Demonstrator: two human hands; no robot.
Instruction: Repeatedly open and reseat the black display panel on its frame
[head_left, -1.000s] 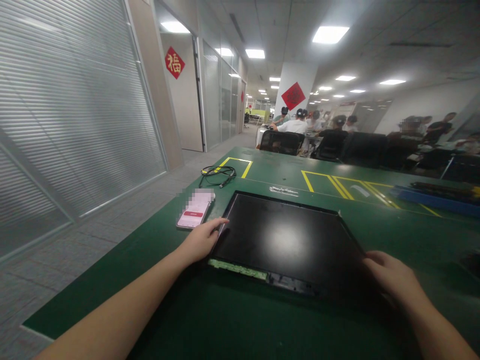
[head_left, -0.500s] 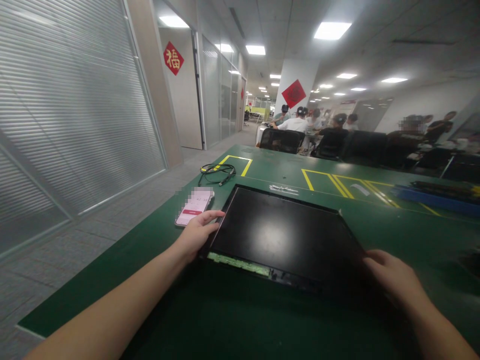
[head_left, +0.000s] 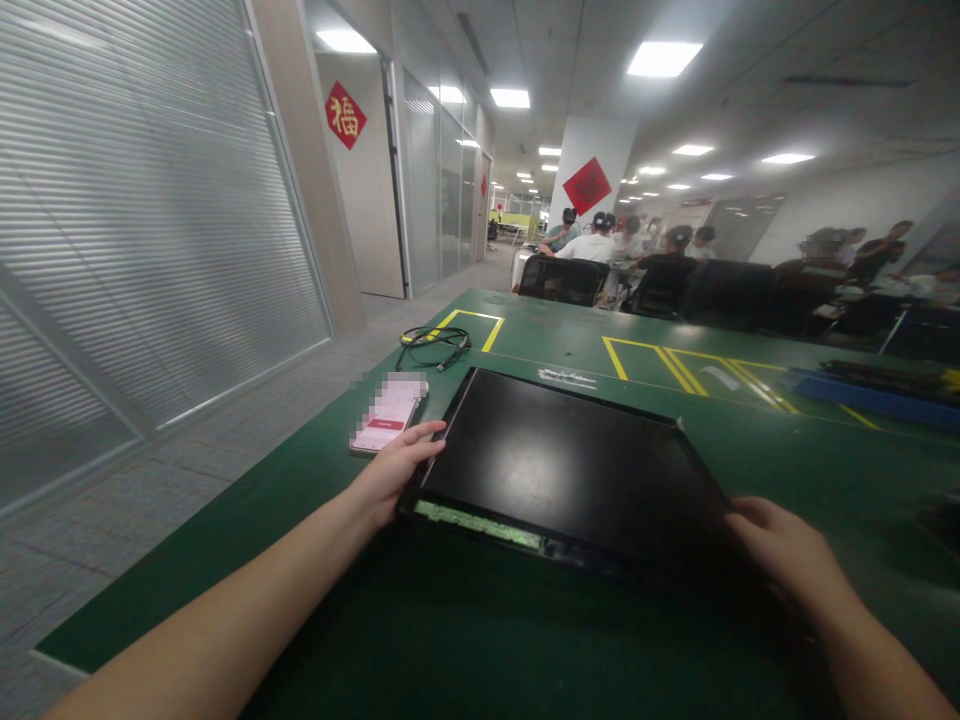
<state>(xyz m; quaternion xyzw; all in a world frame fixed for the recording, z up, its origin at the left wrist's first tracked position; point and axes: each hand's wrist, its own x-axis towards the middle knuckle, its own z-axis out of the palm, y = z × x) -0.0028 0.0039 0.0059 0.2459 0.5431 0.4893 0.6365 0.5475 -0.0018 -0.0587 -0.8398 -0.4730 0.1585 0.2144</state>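
A black flat display panel (head_left: 577,460) lies face up in front of me, with a green circuit-board strip (head_left: 480,524) along its near edge. My left hand (head_left: 394,465) grips the panel's left edge, fingertips on the rim. On the opposite side my right hand (head_left: 780,545) holds the right edge, thumb on top; its other fingers are hidden beneath. Just beyond my left hand rests a phone (head_left: 386,425) with a lit pinkish screen. Whether the panel touches the table along its near edge, I cannot tell.
The green table (head_left: 262,570) carries a coiled black cable (head_left: 435,345), yellow tape outlines (head_left: 645,345) and a small whitish strip (head_left: 568,379). A blue tray (head_left: 877,395) with dark items stands at the right. People sit beyond, near black chairs (head_left: 562,280).
Both hands keep their hold on the panel. The panel has barely shifted, its near edge slightly to the left; the bright reflection on it has moved a little left.
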